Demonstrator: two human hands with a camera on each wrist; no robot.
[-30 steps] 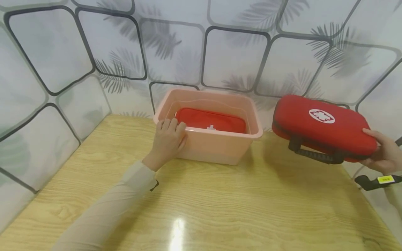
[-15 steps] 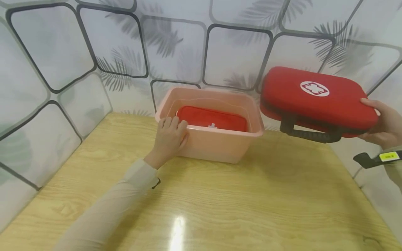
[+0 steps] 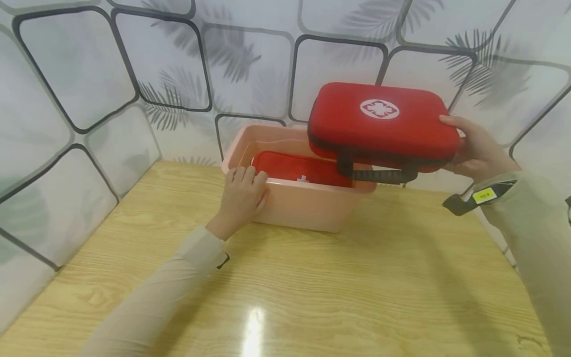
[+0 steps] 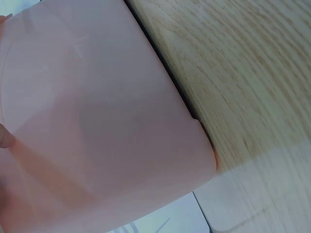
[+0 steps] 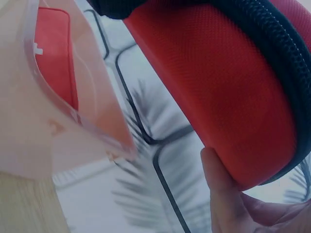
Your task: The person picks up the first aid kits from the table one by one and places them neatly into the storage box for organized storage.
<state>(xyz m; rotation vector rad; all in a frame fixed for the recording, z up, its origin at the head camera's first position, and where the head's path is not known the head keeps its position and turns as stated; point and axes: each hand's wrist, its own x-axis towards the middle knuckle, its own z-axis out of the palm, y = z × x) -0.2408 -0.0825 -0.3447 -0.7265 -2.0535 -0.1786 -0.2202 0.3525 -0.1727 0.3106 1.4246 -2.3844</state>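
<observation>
My left hand (image 3: 243, 193) grips the near rim of a pink plastic bin (image 3: 308, 206), fingers curled over the edge. In the left wrist view the bin's outer wall (image 4: 112, 107) fills much of the frame, with a thumb at its left edge. Inside the bin lies a flat red pouch (image 3: 290, 168) with a white cross. My right hand (image 3: 477, 148) holds a red first aid case (image 3: 383, 124) by its right end, raised over the bin's right part. The case has a white emblem, a black zipper band and a black handle (image 3: 376, 176) facing me.
The bin stands on a wood-grain table (image 3: 285, 277) close to the back wall (image 3: 250, 59), which has a pattern of rounded frames and leaves. A side wall (image 3: 40, 163) borders the table on the left.
My right hand has lifted the first aid case and carried it left, from beside the bin to over its right part. My left hand keeps its grip on the rim.
</observation>
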